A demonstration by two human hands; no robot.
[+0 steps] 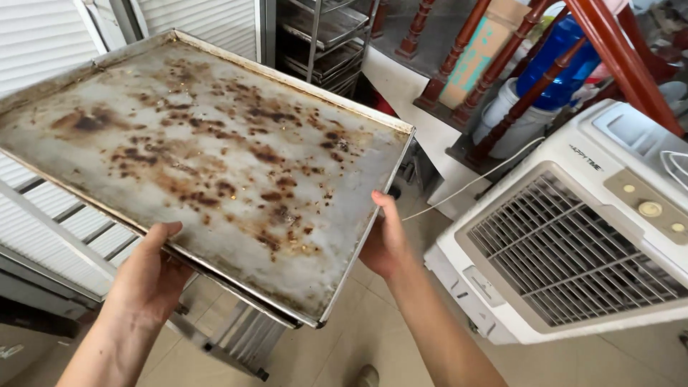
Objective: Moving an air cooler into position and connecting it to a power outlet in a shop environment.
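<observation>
Both hands gripping one big metal baking tray (pixel 215 154), held up in the air and tipped, far end higher. Left hand (pixel 147 276) curled on the near long edge, thumb on top of the rim, fingers hidden under the tray. Right hand (pixel 385 240) clamped on the near right edge close to the corner, thumb up along the rim, fingers tucked below and out of sight. Tray flat and wide, with a low rim all round, grey and worn, full of brown and black burnt spots, most of them in the middle. Just right of the right hand, a white air cooler (pixel 573 244) with a slatted grille and round buttons on top, standing on the floor (pixel 373 337). A thin white cord (pixel 466 188) running off past the right hand. Beyond the right hand, red wooden stair posts (pixel 459 61), a blue water jug (pixel 555 61) and a cardboard box (pixel 476 50). Past the far end of the tray, a metal rack (pixel 322 39) with shelves. Under the left hand, white slatted panels (pixel 79 222).
</observation>
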